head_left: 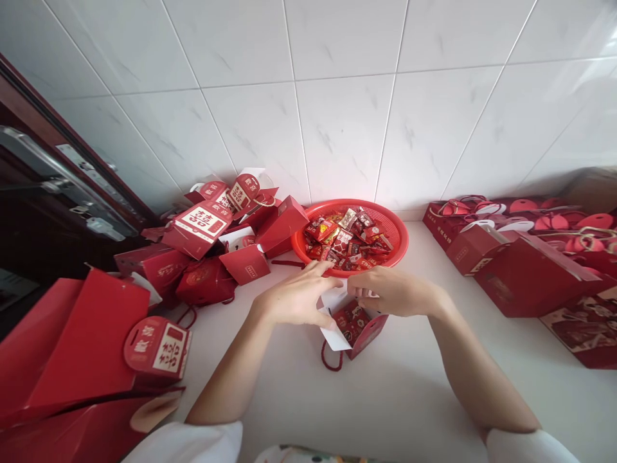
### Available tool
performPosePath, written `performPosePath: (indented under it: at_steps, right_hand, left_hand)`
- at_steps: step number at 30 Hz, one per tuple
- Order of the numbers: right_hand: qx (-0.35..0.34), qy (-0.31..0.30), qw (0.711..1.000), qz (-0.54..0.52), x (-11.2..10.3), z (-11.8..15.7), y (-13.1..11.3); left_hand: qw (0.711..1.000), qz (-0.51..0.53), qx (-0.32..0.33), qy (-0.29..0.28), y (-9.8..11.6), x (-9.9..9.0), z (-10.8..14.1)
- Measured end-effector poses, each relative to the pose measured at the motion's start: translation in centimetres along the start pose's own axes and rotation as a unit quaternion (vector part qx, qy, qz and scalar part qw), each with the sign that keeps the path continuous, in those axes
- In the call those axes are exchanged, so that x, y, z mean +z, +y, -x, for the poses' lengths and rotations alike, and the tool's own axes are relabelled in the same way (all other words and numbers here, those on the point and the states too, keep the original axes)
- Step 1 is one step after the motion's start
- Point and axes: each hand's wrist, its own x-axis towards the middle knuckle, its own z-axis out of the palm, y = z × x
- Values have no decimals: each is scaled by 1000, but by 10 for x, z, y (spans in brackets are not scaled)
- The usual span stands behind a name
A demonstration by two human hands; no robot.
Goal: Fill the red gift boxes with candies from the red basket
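Observation:
A small red gift box [367, 335] stands with its top flaps raised on the white surface, red-wrapped candies [351, 320] inside it. My left hand [294, 297] is at the box's left side, fingers stretched and apart, the thumb by a white inner flap. Over the far right edge of the box, my right hand [398, 292] has its fingers curled inward; whatever they hold, if anything, is hidden. A red cord handle [332, 366] loops out in front. Just behind both hands sits a red plastic basket [401, 239] with many wrapped candies [344, 241].
Red gift boxes [202, 225] are heaped at the left, with larger red bags [72, 347] nearer me. More red boxes [530, 270] stand in rows at the right. A tiled wall [342, 128] rises behind; a dark door with a metal handle [62, 173] is far left.

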Motion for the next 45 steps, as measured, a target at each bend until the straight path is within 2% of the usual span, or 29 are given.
performPosePath:
  at_steps: [3,10,14,17,20,24,30,32,35,39,45]
  right_hand:
    - [-37,-34,999,-3,2,-3,-1]
    - [-78,-170,982,-33,23,-32,2]
    - [-76,-189,979,-27,25,-36,3]
    - [-114,-182,973,-83,12,-19,8]
    - [-112,-131,975,-138,-4,7,14]
    - [-31,-37,992,-114,-16,29,17]
    - [105,-28,993,-48,-19,31,9]
    - [157,-7,988,-6,-16,28,7]
    - [192,23,980,54,-12,24,6]
    - [184,29,979,77,-5,21,1]
    - [136,-7,987,88,-1,22,-6]
  left_hand:
    - [1000,7,6,6,1,0,1]
    - [999,14,-21,29,1,-3,8]
    - [1000,15,-19,8,-4,-4,7]
    - [1000,13,0,-14,-8,-5,3]
    - [999,1,10,-36,-9,-5,0]
    - [998,-14,11,-56,-7,-6,-1]
    - [998,-19,31,-49,0,-6,5]
    - [998,-18,45,-42,1,-5,7]
    - [998,-7,55,-28,3,-2,8]
    - [999,-7,42,-17,7,2,9]
    - [999,14,-21,23,13,5,9]
